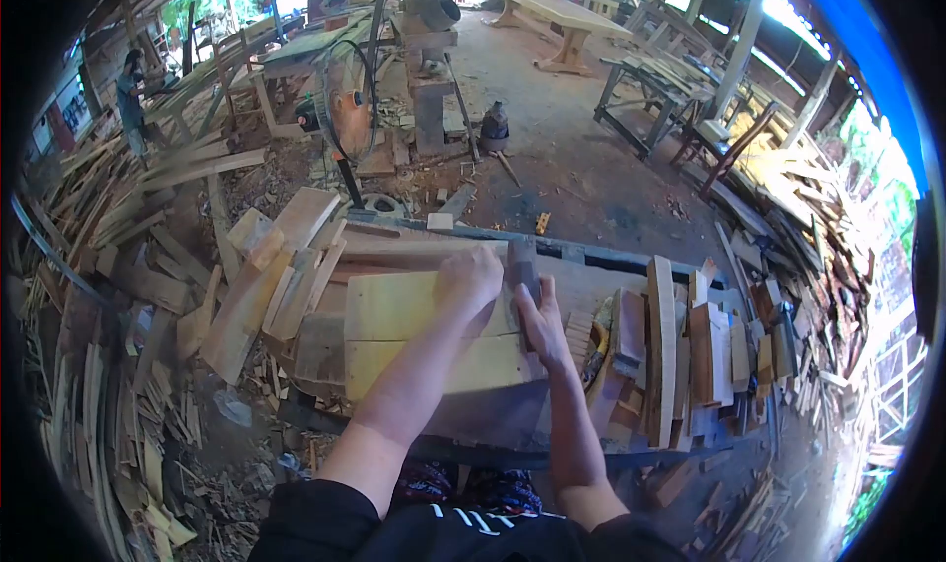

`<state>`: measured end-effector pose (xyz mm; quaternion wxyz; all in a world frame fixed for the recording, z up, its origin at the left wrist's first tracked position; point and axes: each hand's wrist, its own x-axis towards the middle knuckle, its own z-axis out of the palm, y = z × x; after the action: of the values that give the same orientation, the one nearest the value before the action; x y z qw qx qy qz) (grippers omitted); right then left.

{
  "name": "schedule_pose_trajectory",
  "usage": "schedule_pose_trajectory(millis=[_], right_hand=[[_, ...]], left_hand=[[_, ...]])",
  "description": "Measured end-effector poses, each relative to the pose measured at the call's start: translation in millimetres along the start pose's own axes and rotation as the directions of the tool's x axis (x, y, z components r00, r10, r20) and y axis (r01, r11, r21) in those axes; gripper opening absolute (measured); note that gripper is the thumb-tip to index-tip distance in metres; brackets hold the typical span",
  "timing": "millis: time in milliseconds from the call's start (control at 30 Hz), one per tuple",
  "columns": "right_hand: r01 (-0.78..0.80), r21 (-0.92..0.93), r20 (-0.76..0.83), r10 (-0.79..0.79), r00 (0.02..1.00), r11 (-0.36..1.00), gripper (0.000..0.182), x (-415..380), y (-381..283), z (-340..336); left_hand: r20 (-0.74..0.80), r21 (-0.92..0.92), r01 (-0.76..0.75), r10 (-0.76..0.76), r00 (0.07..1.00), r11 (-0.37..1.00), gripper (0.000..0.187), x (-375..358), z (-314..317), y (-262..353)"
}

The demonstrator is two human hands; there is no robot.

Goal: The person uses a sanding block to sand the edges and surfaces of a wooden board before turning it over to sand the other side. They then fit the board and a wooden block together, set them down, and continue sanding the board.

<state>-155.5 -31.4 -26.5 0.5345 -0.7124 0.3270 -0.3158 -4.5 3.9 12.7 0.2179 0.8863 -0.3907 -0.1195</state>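
Observation:
Two pale yellow boards [394,353] lie side by side on the workbench before me, a seam running between them. My left hand [470,278] is closed in a fist over the far board; whatever is inside the fingers is hidden. At the boards' right end a dark wooden bar [521,266] lies across them, pointing away from me. My right hand [542,324] grips this bar from its right side, with the thumb along it and some fingers out of sight.
Wood offcuts [660,350] stand along the bench's right side, and more blocks [258,276] lie at its left. Scrap piles cover the ground on both sides. Beyond the bench are an orange machine [350,124], a long wooden table [557,15] and a person [131,99] at far left.

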Motion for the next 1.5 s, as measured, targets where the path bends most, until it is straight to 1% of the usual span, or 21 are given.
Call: schedule_pose_trajectory(millis=[67,167,200,300,367,467,600,667,767,833,967,1033,1100,1167,1233,1267,1300,1367,1400,1467,1500], right_hand=[[-0.033,0.108,0.054,0.027,0.998,0.994,0.039,-19,7,-6],[-0.105,0.092,0.105,0.095,0.99,0.99,0.042,-89,3,-31],[-0.064,0.074,0.059,0.059,0.997,0.995,0.045,-99,13,-31],[-0.152,-0.054,0.052,0.154,0.987,0.987,0.045,-71,-32,-24],[0.038,-0.129,0.005,-0.038,0.999,0.991,0.046,-14,1,-9],[0.036,-0.033,0.017,-0.036,0.999,0.999,0.046,17,-5,-2],[0.004,-0.078,0.051,0.0,0.999,0.997,0.045,-57,-9,-24],[-0.034,0.027,0.066,0.032,0.997,0.999,0.045,-81,-13,-31],[-0.047,-0.092,0.063,0.053,0.997,0.995,0.045,-29,-22,-18],[-0.006,-0.04,0.053,0.008,0.999,0.999,0.045,22,-18,-3],[0.019,-0.025,0.04,-0.018,0.999,1.0,0.046,3,-7,-9],[0.119,-0.138,-0.022,-0.123,0.992,0.983,0.048,-38,-1,-23],[0.112,-0.202,0.033,-0.107,0.994,0.973,0.048,-42,-22,-31],[0.1,-0.246,0.084,-0.082,0.993,0.964,0.049,-45,-23,-32],[-0.014,0.057,0.22,0.001,0.975,0.998,0.046,-27,-5,-32],[-0.136,0.226,0.252,0.077,0.965,0.965,0.045,-26,11,-33],[-0.138,0.227,0.249,0.08,0.965,0.964,0.045,-28,19,-35],[-0.244,0.541,0.192,0.164,0.968,0.805,0.044,-30,34,-41],[-0.22,0.609,0.139,0.17,0.976,0.762,0.045,-30,37,-40],[-0.238,0.722,0.139,0.201,0.97,0.649,0.051,-36,40,-43],[-0.251,0.778,0.156,0.209,0.965,0.576,0.053,-37,39,-45]], left_hand=[[-0.122,-0.012,-0.045,0.043,0.992,0.999,0.042,5,13,-8],[0.007,0.036,-0.016,0.015,1.0,0.999,0.035,-2,-5,2],[0.025,0.03,-0.011,0.01,1.0,0.999,0.035,0,-3,3],[0.031,0.073,-0.009,0.007,1.0,0.997,0.033,2,-5,3],[0.009,0.028,0.033,-0.033,0.999,0.999,0.031,-1,-7,6],[0.031,0.03,0.039,-0.04,0.999,0.999,0.031,-5,-13,9],[0.061,0.024,0.051,-0.053,0.997,0.998,0.031,2,-11,8],[0.059,0.001,0.065,-0.065,0.996,0.998,0.031,4,-10,8],[0.052,0.021,0.061,-0.062,0.997,0.998,0.031,3,-8,6],[-0.004,-0.004,0.036,-0.036,0.999,0.999,0.03,5,0,1],[-0.008,0.012,-0.028,0.028,1.0,1.0,0.028,-2,-7,4],[-0.003,0.009,-0.033,0.033,0.999,0.999,0.028,-3,-10,6],[0.002,0.011,-0.029,0.029,1.0,1.0,0.029,2,-2,3],[-0.093,-0.002,0.014,-0.014,0.996,1.0,0.023,11,16,-7],[-0.095,0.008,0.004,-0.003,0.995,1.0,0.024,7,9,-3],[-0.085,0.01,-0.005,0.006,0.996,1.0,0.026,5,7,-2],[-0.082,0.011,-0.007,0.008,0.997,1.0,0.026,5,7,-2],[-0.098,-0.007,-0.056,0.055,0.994,0.998,0.03,6,8,-1],[-0.093,-0.009,-0.057,0.056,0.994,0.998,0.03,8,10,-1],[-0.307,-0.17,-0.327,0.265,0.914,0.93,0.037,10,15,0],[-0.306,-0.169,-0.338,0.276,0.911,0.926,0.037,9,15,2]])
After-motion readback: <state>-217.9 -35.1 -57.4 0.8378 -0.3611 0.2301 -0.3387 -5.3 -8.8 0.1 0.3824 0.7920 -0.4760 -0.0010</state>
